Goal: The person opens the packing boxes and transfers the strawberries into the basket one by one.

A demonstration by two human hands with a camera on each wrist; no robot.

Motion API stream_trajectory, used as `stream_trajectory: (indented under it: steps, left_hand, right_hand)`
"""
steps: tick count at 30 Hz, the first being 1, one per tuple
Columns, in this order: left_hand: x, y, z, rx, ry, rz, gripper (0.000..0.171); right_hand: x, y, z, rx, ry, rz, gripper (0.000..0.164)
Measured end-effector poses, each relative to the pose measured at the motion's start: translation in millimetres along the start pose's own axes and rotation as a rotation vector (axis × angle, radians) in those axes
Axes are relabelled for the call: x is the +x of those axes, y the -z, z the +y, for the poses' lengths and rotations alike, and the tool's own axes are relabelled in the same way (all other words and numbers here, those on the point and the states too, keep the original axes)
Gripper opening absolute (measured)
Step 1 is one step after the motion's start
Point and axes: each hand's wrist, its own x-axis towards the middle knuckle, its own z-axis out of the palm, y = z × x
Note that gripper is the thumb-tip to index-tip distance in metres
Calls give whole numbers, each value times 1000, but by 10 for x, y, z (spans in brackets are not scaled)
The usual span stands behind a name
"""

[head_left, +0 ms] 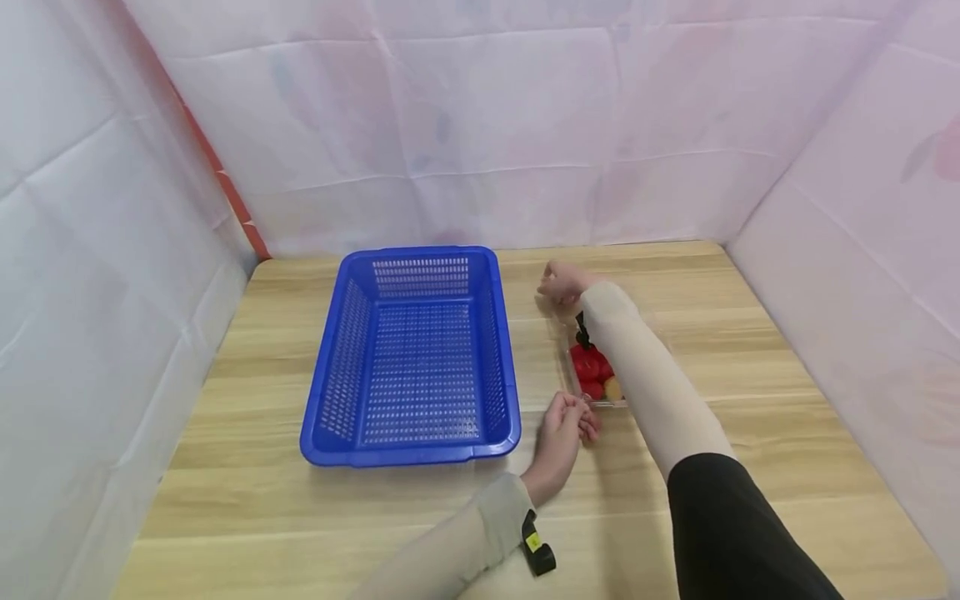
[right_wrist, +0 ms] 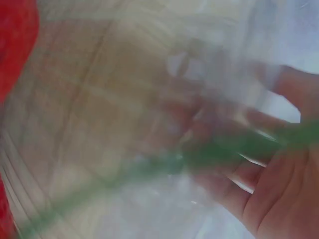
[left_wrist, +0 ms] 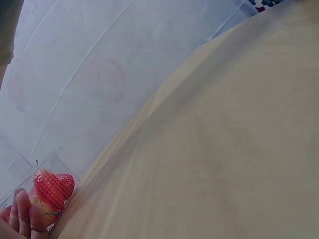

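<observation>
A clear plastic box (head_left: pixel 606 404) of red strawberries (head_left: pixel 588 368) stands right of the blue basket, partly hidden under the right forearm. One paler, yellowish fruit shows at its near side. My left hand (head_left: pixel 561 433) holds the box's near left corner, its fingers (left_wrist: pixel 22 211) up against the clear wall. At the far end my right hand (head_left: pixel 564 282) grips the clear plastic lid (right_wrist: pixel 149 209); in the right wrist view its fingers show through the blurred plastic. A green stem (right_wrist: pixel 149 172) crosses close in front of that camera.
An open blue plastic basket (head_left: pixel 408 456) with slotted walls stands left of the box on the wooden table (head_left: pixel 247 500). Pale patterned sheets (head_left: pixel 487 125) hang along the back and both sides. A black strap (head_left: pixel 537 546) is at my left wrist.
</observation>
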Motion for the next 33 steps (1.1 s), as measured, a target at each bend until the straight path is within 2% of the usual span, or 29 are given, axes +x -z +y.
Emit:
stream_trajectory:
  steps: [2, 4, 6, 8, 10, 13, 15, 17, 19, 22, 24, 26, 29, 31, 33]
  left_hand:
    - [-53, 45, 22, 34, 16, -42, 8]
    - [-134, 118, 59, 132, 35, -113, 7]
    - [-224, 211, 124, 252, 51, -239, 6]
    - [-327, 317, 224, 393, 49, -395, 6]
    - [-432, 414, 364, 499, 43, -556, 8]
    - [-587, 519, 605, 620, 21, -749, 12]
    - [-684, 573, 776, 699, -25, -833, 14]
    - [-768, 626, 940, 780, -107, -872, 14]
    - [-843, 696, 1110, 846, -183, -866, 15]
    - [-939, 833, 1370, 893, -290, -790, 15]
    - [-996, 949, 1559, 890, -353, -731, 15]
    - [-1037, 1084, 1749, 885, -476, -667, 13]
    - [-1076, 1332, 2043, 935, -649, -488, 12]
    - [-1064, 1526, 2216, 1013, -756, -324, 12]
    - [-1019, 1726, 2368, 1138, -812, -140, 11]
  right_hand:
    - [-18, 22, -22, 5, -8, -2, 50]
    - [-46, 52, -73, -27, 8, 5, 55]
    - [-90, 96, -141, -40, 24, 24, 57]
    - [-147, 150, -227, -56, 55, 60, 57]
    - [-200, 214, -303, -43, 88, 121, 53]
    - [-270, 314, -397, -19, 149, 246, 45]
    - [-300, 364, -453, -18, 210, 342, 41]
    - [-338, 385, -506, -50, 275, 461, 37]
    - [-388, 370, -569, -86, 341, 574, 32]
    - [-469, 290, -669, -106, 436, 719, 26]
    - [-538, 215, -735, -94, 488, 781, 24]
    - [-611, 133, -787, -70, 520, 824, 23]
    - [-735, 5, -843, -10, 522, 838, 24]
    - [-818, -84, -856, 47, 491, 821, 27]
    - [-891, -172, -854, 98, 444, 800, 31]
